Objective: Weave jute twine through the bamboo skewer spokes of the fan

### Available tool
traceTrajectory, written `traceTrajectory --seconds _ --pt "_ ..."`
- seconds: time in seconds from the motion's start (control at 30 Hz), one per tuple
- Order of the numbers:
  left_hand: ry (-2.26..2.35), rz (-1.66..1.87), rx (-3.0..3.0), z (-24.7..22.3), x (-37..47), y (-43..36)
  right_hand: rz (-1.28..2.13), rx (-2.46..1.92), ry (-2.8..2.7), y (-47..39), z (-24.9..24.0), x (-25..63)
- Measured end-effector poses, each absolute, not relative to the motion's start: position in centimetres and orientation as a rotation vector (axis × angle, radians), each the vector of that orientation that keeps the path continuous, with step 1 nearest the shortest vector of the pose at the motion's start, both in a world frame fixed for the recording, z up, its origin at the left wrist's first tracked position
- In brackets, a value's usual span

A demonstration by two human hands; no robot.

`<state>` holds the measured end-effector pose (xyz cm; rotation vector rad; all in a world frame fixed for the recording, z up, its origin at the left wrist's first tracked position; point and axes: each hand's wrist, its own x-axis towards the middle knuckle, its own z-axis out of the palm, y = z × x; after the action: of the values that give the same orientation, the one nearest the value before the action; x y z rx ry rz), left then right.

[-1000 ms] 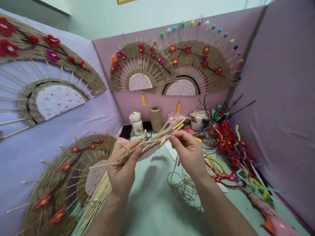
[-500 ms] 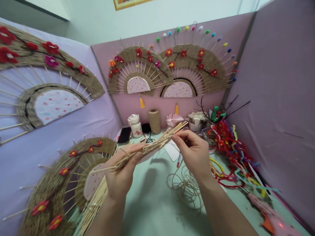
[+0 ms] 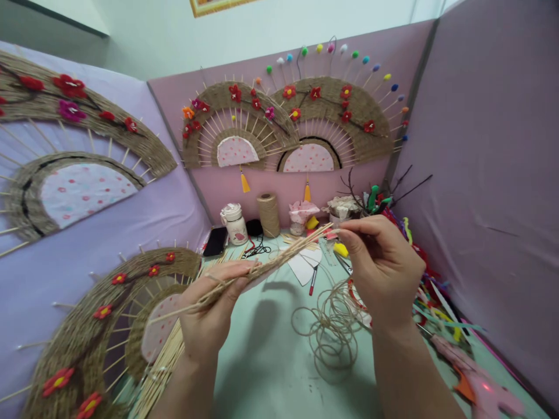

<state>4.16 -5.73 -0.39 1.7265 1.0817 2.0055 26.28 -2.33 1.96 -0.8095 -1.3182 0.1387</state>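
My left hand (image 3: 209, 308) is closed around a half-made fan piece (image 3: 279, 262) of thin wooden sticks woven with twine, seen nearly edge-on and slanting up to the right. Off the stick tips, my right hand (image 3: 384, 267) pinches a thin pale strand of twine (image 3: 335, 231); part of it is hidden by the fingers. Below, a loose tangle of twine (image 3: 329, 334) lies on the table. Beside my left forearm is a bundle of bare sticks (image 3: 163, 361).
At the back stand a white bottle (image 3: 234, 226), a twine spool (image 3: 268, 216) and a phone (image 3: 215, 241). White paper (image 3: 301, 267) and a pen (image 3: 313, 280) lie mid-table. A pink glue gun (image 3: 476, 372) is at the right. A finished fan (image 3: 91, 314) leans at the left.
My right hand has moved right, away from the stick tips, with the strand between its fingers. My left hand keeps hold of the fan piece; the view has shifted slightly right.
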Motion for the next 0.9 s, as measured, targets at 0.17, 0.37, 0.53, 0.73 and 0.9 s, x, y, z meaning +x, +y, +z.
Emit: traceTrajectory --seconds 0.17,0.37,0.53,0.73,0.9 --pt "1.09 1.921 1.822 0.0 4.5 -6.2 0.146 -0.852 -1.247 -2.3 1.9 26.5" --pt "1.128 2.037 1.706 -0.5 4.5 -5.8 0.376 -0.914 -1.23 -1.7 1.7 25.8" --pt "1.161 2.175 1.499 -0.8 4.3 -5.3 0.721 -0.907 -1.26 0.2 0.3 24.2" --pt "1.063 2.204 1.397 -0.6 4.2 -5.1 0.975 -0.825 -1.271 1.7 -1.1 23.1" --pt "0.973 2.265 1.328 -0.1 4.4 -5.2 1.076 -0.725 -1.309 1.5 -0.8 23.0"
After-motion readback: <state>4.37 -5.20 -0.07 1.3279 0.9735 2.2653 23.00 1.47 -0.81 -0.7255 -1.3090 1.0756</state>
